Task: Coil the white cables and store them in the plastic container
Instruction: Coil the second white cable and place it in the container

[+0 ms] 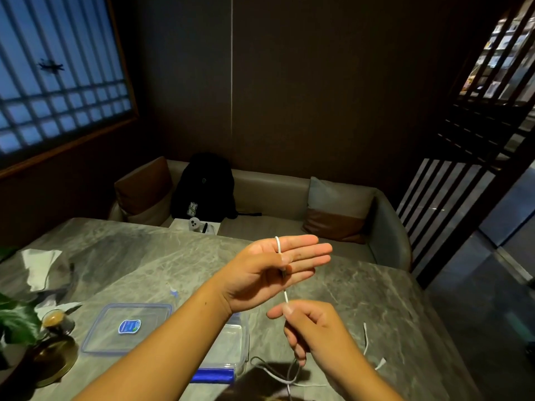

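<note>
My left hand (278,267) is held flat above the table, fingers straight and pointing right, with a thin white cable (279,246) looped over the fingers and its end pinned by the thumb. The cable runs down to my right hand (312,328), which pinches it between thumb and forefinger. The rest of the cable (285,377) trails in loose loops on the table near the front edge. A second white cable (367,340) lies on the table to the right. The clear plastic container (241,345) sits below my left forearm, mostly hidden by it. Its blue-rimmed lid (127,328) lies to its left.
The grey marble table (362,285) carries a small cup (55,318) on a round tray, a plant (14,316) and crumpled tissue (39,264) at the left. Behind it stands a sofa (289,198) with a black backpack (204,186) and cushions.
</note>
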Tool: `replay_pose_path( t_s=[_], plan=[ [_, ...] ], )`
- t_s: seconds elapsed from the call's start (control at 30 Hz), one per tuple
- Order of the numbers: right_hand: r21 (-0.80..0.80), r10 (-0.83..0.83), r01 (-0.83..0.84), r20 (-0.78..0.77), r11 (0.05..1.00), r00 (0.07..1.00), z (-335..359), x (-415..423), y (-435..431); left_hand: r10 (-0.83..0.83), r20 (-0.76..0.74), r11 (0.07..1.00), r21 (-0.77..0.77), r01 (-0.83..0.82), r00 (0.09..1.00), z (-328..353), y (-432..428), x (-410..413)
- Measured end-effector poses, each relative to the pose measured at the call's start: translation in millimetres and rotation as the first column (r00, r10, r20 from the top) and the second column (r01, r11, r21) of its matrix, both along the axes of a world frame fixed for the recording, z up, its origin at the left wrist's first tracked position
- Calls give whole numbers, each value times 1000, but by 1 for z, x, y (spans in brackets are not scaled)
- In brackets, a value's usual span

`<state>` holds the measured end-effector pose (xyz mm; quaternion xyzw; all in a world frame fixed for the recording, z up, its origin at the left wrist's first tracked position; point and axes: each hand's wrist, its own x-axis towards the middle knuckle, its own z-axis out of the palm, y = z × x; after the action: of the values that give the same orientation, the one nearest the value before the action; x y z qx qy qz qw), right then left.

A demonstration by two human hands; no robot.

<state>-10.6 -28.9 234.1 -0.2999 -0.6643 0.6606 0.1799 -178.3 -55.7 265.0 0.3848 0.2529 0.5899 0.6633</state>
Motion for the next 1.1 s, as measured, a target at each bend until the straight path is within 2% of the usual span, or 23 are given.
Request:
replay_pose_path(
  t_s=[0.17,0.33,0.53,0.63,0.77,0.9,1.1],
  plan=[
    [-12,15,-15,8,1000,1000,11,7,-3,-27,-20,999,-31,26,999,-6,5,-2],
    [-59,51,-52,-17,997,999,13,14,-12,13,16,997,-73,-12,1000,-12,10,-9],
    [-122,81,-90,-76,988,994,13,21,-16,30,-28,990,-140,-34,999,-27,12,-17],
    [-59,32,-37,-89,998,996,12,24,-9,-11,-75,988,-155,0,997,-33,12,-18],
    [99,49,-42,-67,994,997,23,31,9,-114,-164,985,-145,90,980,-34,8,-18],
    [201,-2,18,-78,979,997,42,43,33,-173,-118,978,-140,156,978,-35,3,-17],
    [298,52,-29,-68,954,996,62,55,57,-211,-71,972,-116,202,975,-32,-1,-16]
  ],
)
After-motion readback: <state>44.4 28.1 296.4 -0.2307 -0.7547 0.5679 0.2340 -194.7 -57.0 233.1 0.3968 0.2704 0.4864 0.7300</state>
